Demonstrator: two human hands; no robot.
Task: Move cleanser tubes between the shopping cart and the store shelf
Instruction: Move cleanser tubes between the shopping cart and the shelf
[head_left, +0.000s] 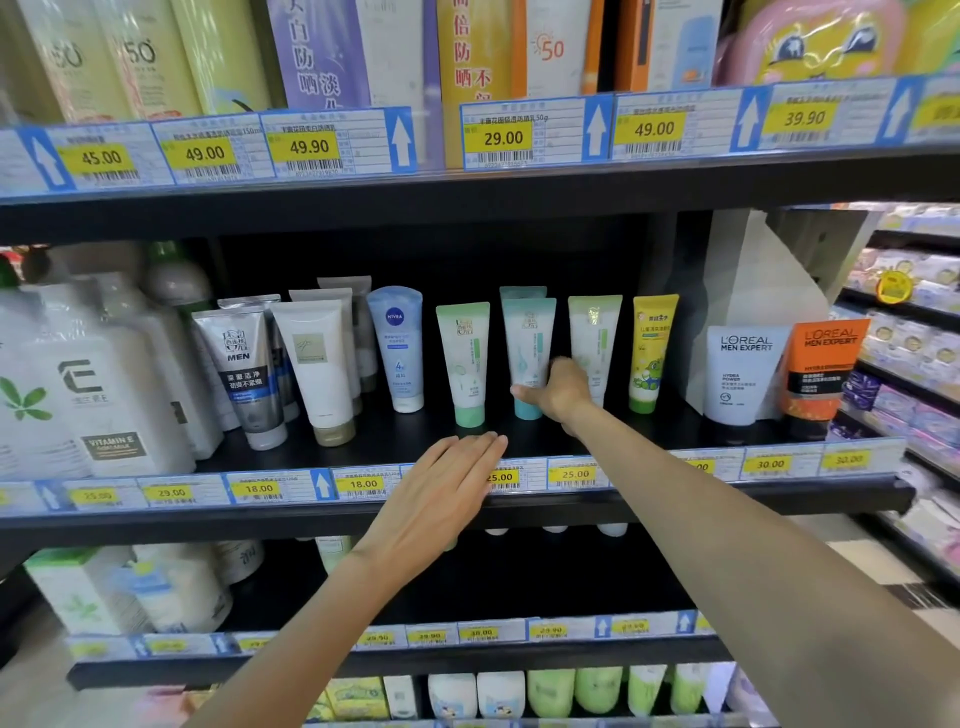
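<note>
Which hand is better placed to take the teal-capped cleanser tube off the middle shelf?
Right. The right hand is already at the teal-capped tube, thumb across its lower part. The left hand lies flat and open at the shelf edge, nearer the green-capped tube.

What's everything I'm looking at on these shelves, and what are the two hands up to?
Teal tube: 1, white with teal cap, middle shelf centre, gripped by the right hand; a second stands behind it.
Green tubes: 2, white and green, either side of the teal tube.
Yellow tube: 1, yellow with green cap, right of them.
Nivea tube: 1, pale blue, left of centre.
Cream tube: 1, gold cap, further left.
Men tube: 1, grey, left.
L'Oreal tubes: 2, pale blue and orange, right end.
Price tags: many, yellow and blue, along shelf edges.
Left hand: open, flat at the middle shelf's front edge.
Right hand: grips the teal tube.
</note>
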